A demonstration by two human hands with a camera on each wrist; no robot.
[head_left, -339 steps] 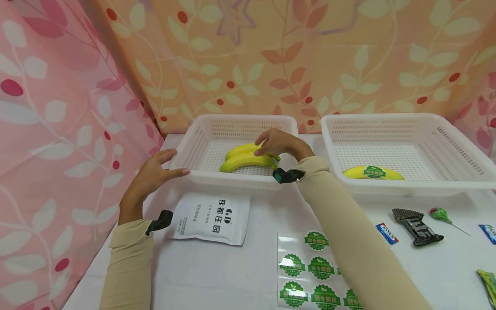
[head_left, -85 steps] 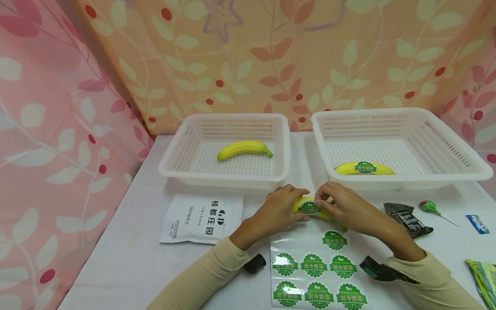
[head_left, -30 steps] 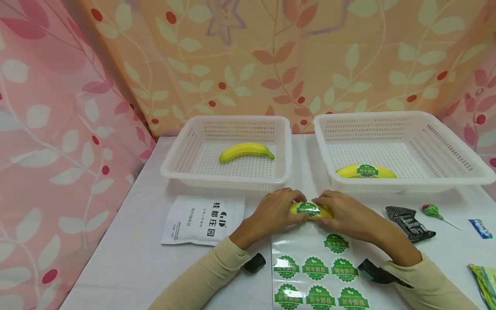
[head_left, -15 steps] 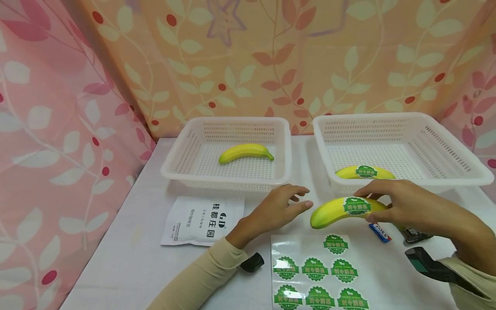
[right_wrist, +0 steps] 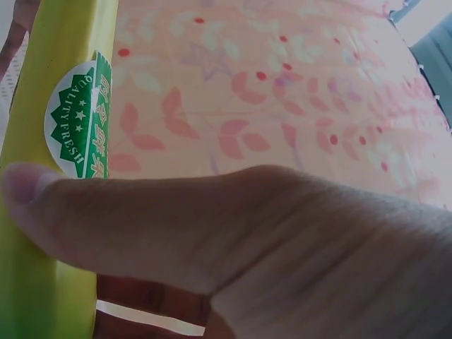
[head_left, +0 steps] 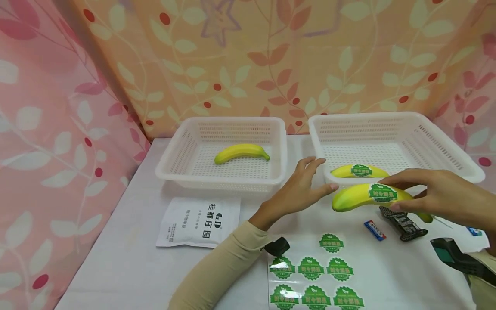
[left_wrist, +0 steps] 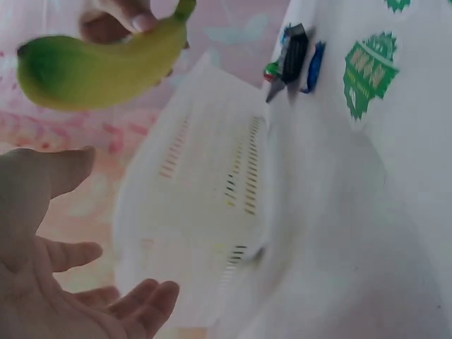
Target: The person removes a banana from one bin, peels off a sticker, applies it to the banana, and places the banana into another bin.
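Observation:
In the head view my right hand [head_left: 438, 193] grips a yellow banana [head_left: 354, 198] near its stem end. A round green sticker [head_left: 382, 193] lies on its upper side. The banana is held in the air, in front of the right white basket [head_left: 438, 174]. Close to its left tip, my left hand [head_left: 298, 189] has its fingers spread and holds nothing. In the right wrist view my thumb presses along the banana [right_wrist: 56, 176], beside the sticker. Another stickered banana [head_left: 341, 172] lies inside the right basket, partly hidden by its front wall.
A plain banana [head_left: 242, 153] lies in the left basket [head_left: 221, 178]. On the table are a white pouch [head_left: 199, 221], a sheet of green stickers [head_left: 310, 282], a dark wrapped snack [head_left: 404, 224] and a small blue-red packet [head_left: 374, 230].
Both hands held the banana on the table a second ago. My left hand let go, and my right hand lifted the banana rightward. The left hand then moved up and right toward the right basket.

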